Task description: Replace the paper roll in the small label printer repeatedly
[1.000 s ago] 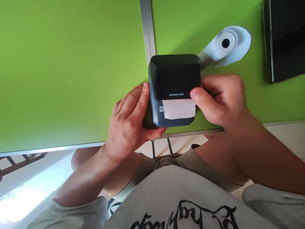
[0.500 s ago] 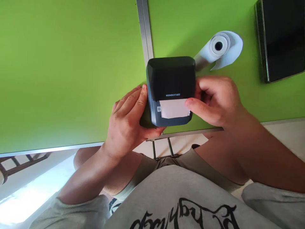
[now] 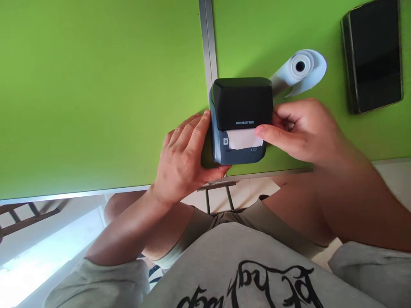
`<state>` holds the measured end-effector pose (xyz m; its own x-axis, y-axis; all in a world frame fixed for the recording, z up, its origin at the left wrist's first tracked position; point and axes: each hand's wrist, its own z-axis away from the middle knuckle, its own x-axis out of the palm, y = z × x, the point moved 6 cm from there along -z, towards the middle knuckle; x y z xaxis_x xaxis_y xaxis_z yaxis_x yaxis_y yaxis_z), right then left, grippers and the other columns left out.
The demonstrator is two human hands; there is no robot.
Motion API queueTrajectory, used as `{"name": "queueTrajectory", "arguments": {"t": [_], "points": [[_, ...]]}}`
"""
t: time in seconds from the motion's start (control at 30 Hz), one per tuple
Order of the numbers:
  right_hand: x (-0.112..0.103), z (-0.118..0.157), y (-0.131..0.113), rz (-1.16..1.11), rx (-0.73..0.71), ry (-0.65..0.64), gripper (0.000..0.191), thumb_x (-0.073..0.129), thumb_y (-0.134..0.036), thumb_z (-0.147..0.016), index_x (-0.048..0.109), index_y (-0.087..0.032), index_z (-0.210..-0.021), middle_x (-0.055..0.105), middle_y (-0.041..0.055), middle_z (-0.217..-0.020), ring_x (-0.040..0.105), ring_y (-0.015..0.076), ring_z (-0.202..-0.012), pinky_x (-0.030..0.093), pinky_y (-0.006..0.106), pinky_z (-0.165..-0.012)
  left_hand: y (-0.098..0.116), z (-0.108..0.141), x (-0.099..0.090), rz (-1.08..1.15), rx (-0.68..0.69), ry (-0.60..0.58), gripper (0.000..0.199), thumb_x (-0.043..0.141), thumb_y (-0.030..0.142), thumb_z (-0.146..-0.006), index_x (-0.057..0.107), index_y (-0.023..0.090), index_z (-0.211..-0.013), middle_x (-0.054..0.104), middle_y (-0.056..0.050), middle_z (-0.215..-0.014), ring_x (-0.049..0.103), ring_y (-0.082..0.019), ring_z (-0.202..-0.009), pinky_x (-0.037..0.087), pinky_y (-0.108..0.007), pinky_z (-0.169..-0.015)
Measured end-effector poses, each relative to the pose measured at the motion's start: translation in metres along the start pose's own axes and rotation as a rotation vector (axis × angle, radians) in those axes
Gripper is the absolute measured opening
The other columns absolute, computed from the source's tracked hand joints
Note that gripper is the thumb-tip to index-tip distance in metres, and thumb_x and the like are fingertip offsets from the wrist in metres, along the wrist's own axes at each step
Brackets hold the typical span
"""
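A dark label printer [image 3: 244, 102] stands on the green table near its front edge, and a white strip of paper [image 3: 244, 139] sticks out below its black lid. My left hand [image 3: 183, 158] grips the printer's left side, with the fingers along the side and the thumb at the front corner. On the other side, my right hand [image 3: 302, 128] has its thumb on the right end of the paper strip. Its other fingers curl beside the printer's right side, partly hidden.
Behind the printer to the right lies a white paper roll [image 3: 302, 68] with a loose end. A black rectangular device [image 3: 374, 57] rests at the far right. A metal strip [image 3: 209, 47] divides the green table [image 3: 96, 94].
The printer and both hands appear further right in the view. Less of the paper strip shows below the lid, and the power button mark is now visible.
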<state>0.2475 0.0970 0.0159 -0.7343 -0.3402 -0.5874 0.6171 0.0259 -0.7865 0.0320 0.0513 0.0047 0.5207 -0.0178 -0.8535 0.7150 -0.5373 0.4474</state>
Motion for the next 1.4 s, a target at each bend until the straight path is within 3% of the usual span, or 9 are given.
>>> {"name": "queueTrajectory", "arguments": {"t": [0.13,0.23,0.4,0.63,0.8,0.9,1.03,1.23,1.4], "points": [[-0.014,0.003,-0.022,0.098,-0.076,0.111,0.057,0.083,-0.034,-0.079,0.032,-0.020,-0.057,0.036,-0.0059,-0.050,0.024,0.0056,-0.048,0.017,0.032,-0.048,-0.001,0.000,0.003,-0.016,-0.008,-0.018,0.095,0.059,0.079,-0.091,0.039,0.016,-0.159,0.063,-0.019,-0.150,0.064,-0.034,-0.138,0.053,-0.042,-0.109],[-0.026,0.004,-0.042,0.067,-0.162,0.296,0.049,0.082,-0.032,-0.083,0.036,-0.022,-0.068,0.050,-0.0041,-0.061,0.045,0.0087,-0.055,0.029,0.033,-0.054,-0.002,-0.001,0.004,-0.019,-0.024,-0.042,0.096,0.056,0.081,-0.091,0.038,0.017,-0.160,0.063,-0.019,-0.151,0.063,-0.034,-0.140,0.052,-0.042,-0.109],[-0.036,-0.004,-0.059,0.003,-0.268,0.428,0.031,0.060,-0.030,-0.099,0.038,-0.024,-0.078,0.048,-0.0019,-0.070,0.074,0.0173,-0.078,0.042,0.032,-0.058,-0.002,-0.001,0.002,-0.022,-0.022,-0.053,0.096,0.054,0.082,-0.092,0.037,0.016,-0.160,0.062,-0.019,-0.153,0.062,-0.035,-0.141,0.051,-0.043,-0.109],[-0.015,-0.014,-0.061,0.521,-0.194,0.276,0.003,0.060,-0.024,-0.089,0.061,-0.022,-0.086,0.062,-0.0009,-0.073,0.054,0.0140,-0.064,0.037,0.032,-0.069,-0.001,-0.001,0.001,-0.069,-0.009,-0.026,0.096,0.051,0.082,-0.094,0.040,0.012,-0.158,0.063,-0.020,-0.150,0.063,-0.033,-0.140,0.051,-0.039,-0.107],[-0.001,-0.021,-0.061,0.797,0.004,0.112,0.017,0.057,-0.022,-0.092,0.070,-0.026,-0.103,0.064,0.0021,-0.076,0.054,0.0163,-0.064,0.037,0.031,-0.065,0.000,-0.002,0.001,-0.069,-0.010,-0.018,0.097,0.051,0.083,-0.093,0.042,0.010,-0.157,0.064,-0.021,-0.149,0.065,-0.034,-0.138,0.050,-0.040,-0.105],[0.001,-0.025,-0.064,0.864,0.020,-0.010,0.019,0.057,-0.023,-0.093,0.069,-0.029,-0.105,0.062,0.0026,-0.075,0.052,0.0157,-0.062,0.039,0.031,-0.063,-0.001,-0.001,0.001,-0.066,-0.017,-0.015,0.097,0.050,0.084,-0.093,0.043,0.010,-0.157,0.065,-0.021,-0.148,0.066,-0.035,-0.136,0.051,-0.041,-0.103],[0.002,-0.030,-0.064,0.825,-0.016,-0.063,0.015,0.061,-0.022,-0.090,0.068,-0.028,-0.102,0.057,0.0013,-0.069,0.051,0.0150,-0.057,0.039,0.031,-0.062,0.000,-0.001,0.000,-0.058,-0.012,-0.009,0.095,0.048,0.082,-0.095,0.043,0.009,-0.156,0.066,-0.022,-0.146,0.066,-0.035,-0.136,0.051,-0.041,-0.102],[-0.005,-0.024,-0.063,0.742,-0.179,0.025,0.023,0.065,-0.021,-0.080,0.071,-0.027,-0.101,0.066,-0.0001,-0.073,0.053,0.0147,-0.059,0.034,0.031,-0.061,0.001,0.000,0.000,-0.005,0.018,-0.018,0.095,0.050,0.080,-0.096,0.038,0.011,-0.160,0.064,-0.021,-0.148,0.062,-0.035,-0.141,0.051,-0.043,-0.109],[-0.032,-0.016,-0.065,0.180,-0.203,0.141,0.022,0.066,-0.028,-0.082,0.074,-0.028,-0.102,0.073,-0.0028,-0.096,0.067,0.0154,-0.085,0.048,0.035,-0.073,-0.005,0.002,-0.001,0.096,-0.039,-0.052,0.103,0.049,0.087,-0.091,0.035,0.014,-0.162,0.062,-0.022,-0.149,0.063,-0.039,-0.138,0.054,-0.051,-0.110]]}}
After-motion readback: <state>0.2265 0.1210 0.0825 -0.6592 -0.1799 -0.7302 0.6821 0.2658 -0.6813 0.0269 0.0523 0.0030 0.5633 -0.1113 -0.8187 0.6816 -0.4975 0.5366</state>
